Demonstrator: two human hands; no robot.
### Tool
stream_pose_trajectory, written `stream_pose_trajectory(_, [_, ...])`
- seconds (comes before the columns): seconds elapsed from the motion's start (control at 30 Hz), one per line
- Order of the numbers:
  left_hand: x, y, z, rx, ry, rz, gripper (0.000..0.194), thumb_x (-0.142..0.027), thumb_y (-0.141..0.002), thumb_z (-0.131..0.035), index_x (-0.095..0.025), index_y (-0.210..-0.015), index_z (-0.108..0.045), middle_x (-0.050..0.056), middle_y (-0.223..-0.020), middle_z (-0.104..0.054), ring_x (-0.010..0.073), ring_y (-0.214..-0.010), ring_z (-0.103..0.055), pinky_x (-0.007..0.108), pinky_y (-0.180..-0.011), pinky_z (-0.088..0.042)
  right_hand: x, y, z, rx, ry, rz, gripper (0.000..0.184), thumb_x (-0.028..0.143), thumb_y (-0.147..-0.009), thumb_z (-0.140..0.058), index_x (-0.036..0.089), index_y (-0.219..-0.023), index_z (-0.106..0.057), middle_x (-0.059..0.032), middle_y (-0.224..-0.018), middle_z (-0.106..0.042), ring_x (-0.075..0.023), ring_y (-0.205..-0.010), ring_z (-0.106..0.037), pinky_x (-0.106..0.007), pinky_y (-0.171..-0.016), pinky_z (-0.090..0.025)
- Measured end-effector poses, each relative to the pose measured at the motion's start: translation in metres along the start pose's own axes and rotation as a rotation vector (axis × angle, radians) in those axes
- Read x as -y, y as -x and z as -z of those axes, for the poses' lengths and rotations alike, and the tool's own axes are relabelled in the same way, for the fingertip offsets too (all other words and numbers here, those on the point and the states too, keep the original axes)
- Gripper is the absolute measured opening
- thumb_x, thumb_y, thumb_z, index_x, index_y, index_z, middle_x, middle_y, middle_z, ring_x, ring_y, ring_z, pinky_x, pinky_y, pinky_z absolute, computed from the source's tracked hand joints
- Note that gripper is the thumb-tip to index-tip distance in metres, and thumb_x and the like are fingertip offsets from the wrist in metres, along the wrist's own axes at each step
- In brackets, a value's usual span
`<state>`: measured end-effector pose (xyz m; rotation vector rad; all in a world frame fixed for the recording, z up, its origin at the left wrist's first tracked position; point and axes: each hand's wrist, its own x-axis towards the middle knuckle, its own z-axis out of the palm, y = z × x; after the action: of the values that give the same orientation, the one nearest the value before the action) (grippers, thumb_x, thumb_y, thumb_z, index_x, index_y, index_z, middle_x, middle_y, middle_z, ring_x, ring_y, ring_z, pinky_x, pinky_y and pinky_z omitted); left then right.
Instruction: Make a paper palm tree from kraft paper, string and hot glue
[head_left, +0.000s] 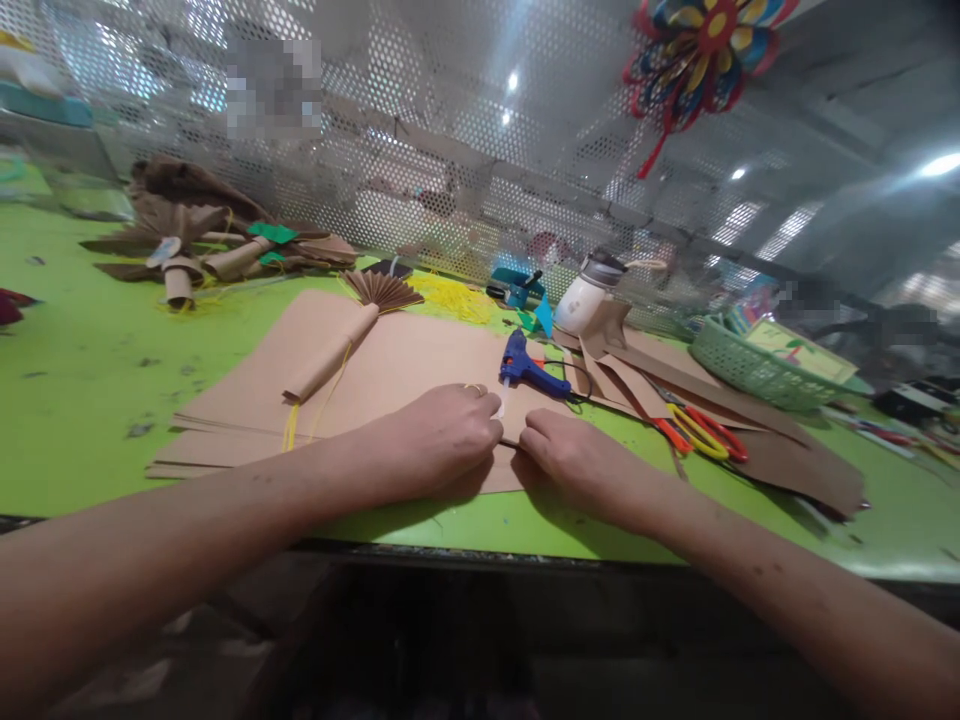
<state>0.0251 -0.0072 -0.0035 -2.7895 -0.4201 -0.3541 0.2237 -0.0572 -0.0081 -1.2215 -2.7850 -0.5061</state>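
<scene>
From afar, I'm guiding the left hand [450, 435] and right hand [574, 455], both pinching a thin dark strip [509, 443] over brown paper [427, 350], near the glue gun [534, 370]; even, gentle tension is probably suiting it best.

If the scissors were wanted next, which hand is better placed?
Right, I'd judge: the scissors lie on that side, nearer the right hand; the left hand is farther away.

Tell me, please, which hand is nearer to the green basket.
Right. The right hand sits in front of the green basket and to its left; the left hand is farther left, past the right.
</scene>
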Motion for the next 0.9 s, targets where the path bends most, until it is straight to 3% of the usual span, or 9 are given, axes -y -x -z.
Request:
stream_pose_trajectory(0.3, [0.003,0.001,-0.007,-0.054,0.02,-0.01,0.015,-0.011,-0.079,-0.051,-0.014,-0.072,-0.063,0.009,-0.073,-0.059,0.0214,-0.067,-0.052,0.034,-0.061,-0.04,0.003,0.006,0.009,0.044,0.018,0.075,0.021,0.014,-0.093,-0.043,0.012,-0.08,-0.059,-0.009,-0.078,-0.055,-0.0193,-0.072,-0.047,-0.032,-0.062,-0.037])
stream_pose_trajectory(0.47, [0.0,0.005,-0.001,-0.076,0.122,0.105,0.021,-0.011,-0.08,-0.046,-0.014,-0.069,-0.063,0.007,-0.069,-0.058,0.019,-0.063,-0.052,0.032,-0.059,-0.038,-0.007,0.009,0.011,0.074,-0.215,-0.075,0.012,0.015,-0.089,-0.05,0.013,-0.083,-0.061,-0.0059,-0.08,-0.057,-0.0166,-0.07,-0.051,-0.029,-0.061,-0.039])
stream_pose_trajectory(0.6, [0.015,0.006,0.011,-0.071,0.5,0.382,0.019,-0.01,-0.075,-0.049,-0.016,-0.072,-0.066,0.004,-0.073,-0.062,0.0148,-0.063,-0.053,0.026,-0.057,-0.037,-0.024,0.004,0.026,-0.036,-0.588,-0.208,0.011,0.015,-0.084,-0.057,0.015,-0.091,-0.065,-0.0052,-0.083,-0.06,-0.0161,-0.074,-0.056,-0.03,-0.068,-0.045])
stream_pose_trajectory(0.7, [0.032,0.004,0.019,0.046,0.91,0.537,0.021,-0.01,-0.068,-0.054,-0.014,-0.081,-0.07,0.001,-0.069,-0.064,0.0142,-0.064,-0.054,0.024,-0.059,-0.039,-0.037,0.0,0.028,-0.156,-1.058,-0.365,0.031,0.02,-0.082,-0.063,0.02,-0.113,-0.061,-0.0045,-0.092,-0.061,-0.0162,-0.081,-0.058,-0.032,-0.074,-0.048])
stream_pose_trajectory(0.8, [0.039,0.003,0.021,0.047,1.373,0.615,0.017,-0.015,-0.068,-0.06,-0.013,-0.081,-0.07,0.0,-0.067,-0.063,0.0125,-0.064,-0.054,0.024,-0.062,-0.041,-0.041,-0.008,0.017,-0.22,-1.506,-0.448,0.052,0.023,-0.077,-0.071,0.023,-0.126,-0.053,-0.0034,-0.095,-0.061,-0.0152,-0.085,-0.059,-0.032,-0.078,-0.048])
stream_pose_trajectory(0.9, [0.034,0.004,0.019,0.013,1.629,0.629,0.012,-0.016,-0.068,-0.063,-0.013,-0.078,-0.069,-0.002,-0.066,-0.062,0.0103,-0.063,-0.052,0.022,-0.063,-0.041,-0.031,-0.021,0.006,-0.172,-1.662,-0.461,0.045,0.023,-0.072,-0.077,0.02,-0.115,-0.062,-0.0038,-0.091,-0.066,-0.0146,-0.085,-0.06,-0.03,-0.079,-0.048])
